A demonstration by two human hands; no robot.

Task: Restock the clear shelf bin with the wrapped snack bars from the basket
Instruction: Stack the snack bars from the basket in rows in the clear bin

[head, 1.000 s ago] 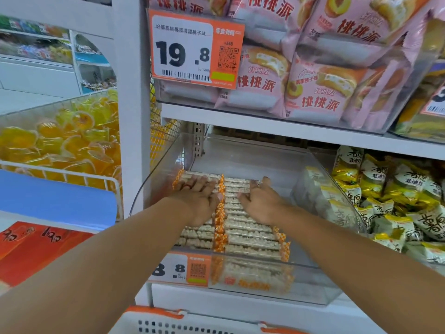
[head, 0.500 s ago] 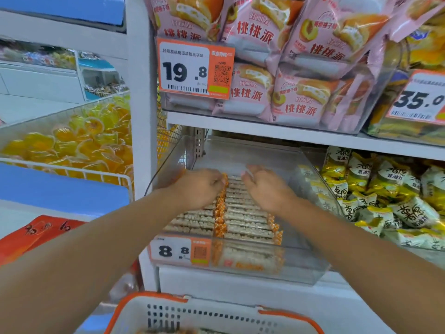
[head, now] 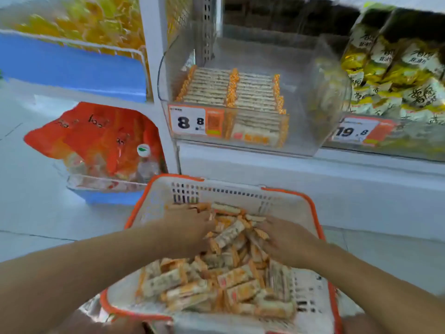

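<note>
Wrapped snack bars (head: pixel 216 283) lie in a loose heap in the white basket (head: pixel 310 208) with the orange rim, near in the head view, just in front of the shelf. More of them sit in two tidy rows inside the clear shelf bin (head: pixel 313 97) on the white shelf (head: pixel 313 169), farther off and above the basket; the bin carries an orange and white price tag (head: pixel 196 120) reading 8.8 on its front wall. To the right of the bin, yellow and white snack bags (head: pixel 397 78) fill a neighbouring bin. To the left, low down, red packets (head: pixel 96 138) lie in a clear tray, and above them a wire rack holds yellow goods (head: pixel 79 22), blurred. The floor (head: pixel 31 194) is pale tile.

Both hands are down in the basket among the bars. The left hand (head: pixel 186 229) lies on the heap on its left side, fingers curled into the bars. The right hand (head: pixel 286 239) lies on the right side, fingers bent onto the bars. The blur hides whether either hand actually grasps a bar.
</note>
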